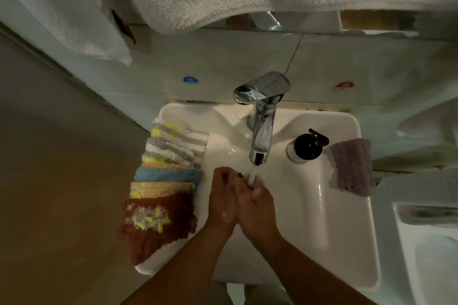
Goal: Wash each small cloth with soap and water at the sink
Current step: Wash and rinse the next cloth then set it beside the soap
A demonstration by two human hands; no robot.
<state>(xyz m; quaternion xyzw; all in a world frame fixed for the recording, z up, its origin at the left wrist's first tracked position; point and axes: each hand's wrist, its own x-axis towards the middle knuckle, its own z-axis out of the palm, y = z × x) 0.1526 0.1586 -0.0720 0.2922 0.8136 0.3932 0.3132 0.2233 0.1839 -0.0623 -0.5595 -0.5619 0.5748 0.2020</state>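
While water (pixel 252 178) runs, left hand (pixel 223 203) and right hand (pixel 256 207) press together, loosely open, empty.

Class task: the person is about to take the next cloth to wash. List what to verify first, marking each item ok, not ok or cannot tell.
1. Water running: ok, the faucet streams onto the hands.
2. Hands free: ok, left hand and right hand are pressed together, no cloth seen.
3. Soap dispenser near: ok, on the rim right of the faucet.
4. Cloth stack on the sink left rim: ok, though the brown cloth overhangs the edge.
5. Purple cloth apart, on the right rim: ok.
6. Drain clear: cannot tell, hidden.
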